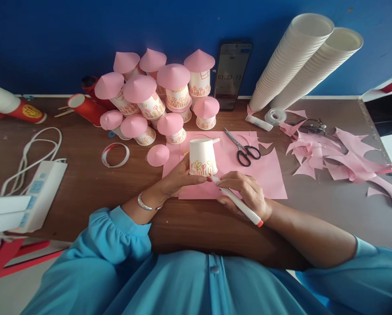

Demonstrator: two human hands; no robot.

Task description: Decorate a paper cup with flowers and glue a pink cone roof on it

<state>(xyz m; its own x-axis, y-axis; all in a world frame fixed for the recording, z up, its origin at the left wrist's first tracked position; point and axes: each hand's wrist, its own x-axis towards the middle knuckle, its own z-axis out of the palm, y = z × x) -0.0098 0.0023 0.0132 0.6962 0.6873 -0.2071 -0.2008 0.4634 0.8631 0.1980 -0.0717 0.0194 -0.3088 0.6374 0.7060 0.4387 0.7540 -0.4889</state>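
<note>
My left hand [180,179] grips an upside-down white paper cup [201,153] from its left side and below. Flowers and stems in orange-red and olive run along the cup's lower band. In my right hand [248,192] is a white marker [240,204] with an orange-red end; its tip meets the cup near the lower rim. Beneath both hands lies a pink paper sheet [261,183]. Black-handled scissors [243,149] rest on the sheet, right of the cup. Part of another pen [216,140] shows behind the cup, and a pink paper cone [158,155] lies to the left.
Several decorated cups with pink cone roofs [174,87] stand at the back. A phone [232,76] leans on the blue wall beside two tall cup stacks [291,57]. Pink scraps [314,151] and a tape roll [275,116] lie right; a power strip [43,194] sits left.
</note>
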